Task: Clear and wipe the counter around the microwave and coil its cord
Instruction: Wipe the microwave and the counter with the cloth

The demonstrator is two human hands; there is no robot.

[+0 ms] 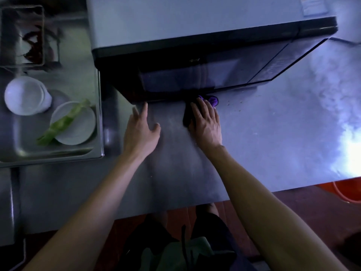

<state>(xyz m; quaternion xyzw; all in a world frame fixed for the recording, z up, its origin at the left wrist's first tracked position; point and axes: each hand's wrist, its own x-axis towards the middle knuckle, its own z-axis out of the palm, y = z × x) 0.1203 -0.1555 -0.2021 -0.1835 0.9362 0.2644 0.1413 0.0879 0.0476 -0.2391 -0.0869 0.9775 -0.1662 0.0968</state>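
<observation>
1. The cloth [207,101], purple and crumpled, lay on the steel counter [273,137] right against the lower front edge of the microwave [195,55], mostly hidden under the right hand [205,124].
2. The right hand lay flat on the cloth, fingers straight and close together, pressing it down rather than gripping it.
3. The left hand [141,132] was spread with fingers apart, on or just above the bare counter beside the microwave's left front corner; I could not tell whether it touched. It held nothing.
4. The cloth looked soft, light and limp, so it would likely bunch under a push. A flat palm over its middle seemed the best hold for wiping; pinching one edge would let it trail.
5. The counter looked smooth and hard, probably slick where damp.
6. The microwave looked heavy and rigid, best taken by both lower sides if it had to shift. Its cord was not in view.
7. A few crumbs [234,108] lay just right of the cloth, near the microwave's front.
8. To the left, a metal tray [97,153] held a white cup [25,96] and a white plate [78,130] with a green stalk [64,122] across it. Behind it stood another tray [5,36] with dark red bits, blurred.
9. The microwave's overhanging front blocked any reach further back; the near tray's edge bounded wiping leftward.
10. A red basin [349,192] showed below the counter's right end.
</observation>
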